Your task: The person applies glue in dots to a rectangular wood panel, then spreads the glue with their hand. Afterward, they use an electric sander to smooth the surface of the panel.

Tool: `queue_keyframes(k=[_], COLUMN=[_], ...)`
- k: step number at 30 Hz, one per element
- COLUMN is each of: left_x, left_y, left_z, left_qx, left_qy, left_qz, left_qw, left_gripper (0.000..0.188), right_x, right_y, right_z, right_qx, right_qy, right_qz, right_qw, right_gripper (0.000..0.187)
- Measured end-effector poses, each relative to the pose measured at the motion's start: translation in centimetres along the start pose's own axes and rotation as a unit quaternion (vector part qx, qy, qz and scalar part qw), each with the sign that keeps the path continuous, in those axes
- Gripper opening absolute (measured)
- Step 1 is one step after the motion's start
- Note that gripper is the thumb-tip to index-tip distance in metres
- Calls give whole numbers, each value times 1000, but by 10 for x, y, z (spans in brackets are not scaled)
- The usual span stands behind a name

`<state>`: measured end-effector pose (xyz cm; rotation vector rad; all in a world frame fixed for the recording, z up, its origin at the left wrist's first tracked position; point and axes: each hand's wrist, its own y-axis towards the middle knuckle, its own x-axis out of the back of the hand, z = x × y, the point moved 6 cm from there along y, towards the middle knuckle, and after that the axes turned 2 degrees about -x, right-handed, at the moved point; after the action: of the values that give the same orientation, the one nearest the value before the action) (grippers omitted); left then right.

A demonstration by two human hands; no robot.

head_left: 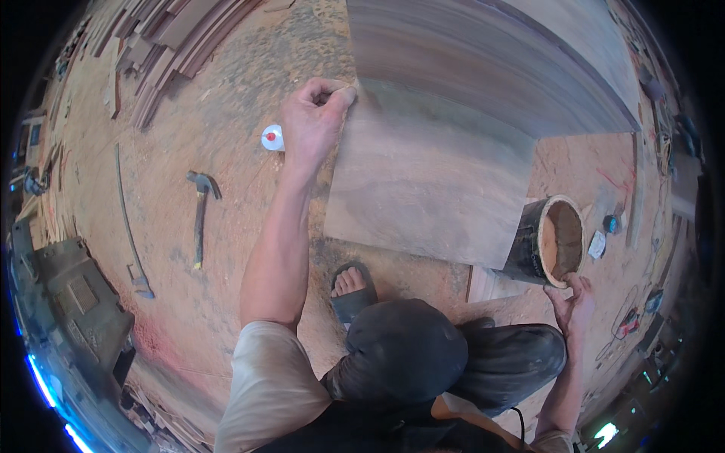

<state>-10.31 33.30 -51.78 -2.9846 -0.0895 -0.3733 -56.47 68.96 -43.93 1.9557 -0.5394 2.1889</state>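
Note:
My left hand [313,121] is closed at the far left corner of a flat wooden board [430,181], its thumb and fingers pinching the edge. Along its far side, that board meets a larger wooden panel [483,68] with streaked grain. By the board's near right corner sits a black bucket [529,245] with a pale rim, tilted so its brown inside shows. My right hand [572,306] grips the bucket's near rim between thumb and fingers. Just left of my left wrist stands a white bottle [273,138] with a red tip.
A claw hammer [200,215] and a long bar clamp [134,241] lie on the dusty floor at left. Stacked wood strips [174,45] fill the far left. A dark plastic case [75,294] lies near left. A small blue round object [610,223] is right of the bucket.

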Motion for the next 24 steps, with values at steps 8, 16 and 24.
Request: queue_keyframes(k=[8, 16, 24], left_x=[-18, -22, -23], left_y=[22, 27, 16], left_z=[17, 19, 5], left_qx=[120, 119, 103], left_qy=[-199, -173, -107], left_qz=[101, 103, 79], left_qw=[967, 972, 986], left_gripper=[16, 14, 14], right_x=[1, -3, 6], right_y=[3, 3, 10], right_z=[8, 1, 14], right_qx=[-6, 4, 0], right_qy=[-9, -15, -33], right_qz=[43, 34, 39], right_qw=[999, 999, 999], right_gripper=[50, 54, 54])
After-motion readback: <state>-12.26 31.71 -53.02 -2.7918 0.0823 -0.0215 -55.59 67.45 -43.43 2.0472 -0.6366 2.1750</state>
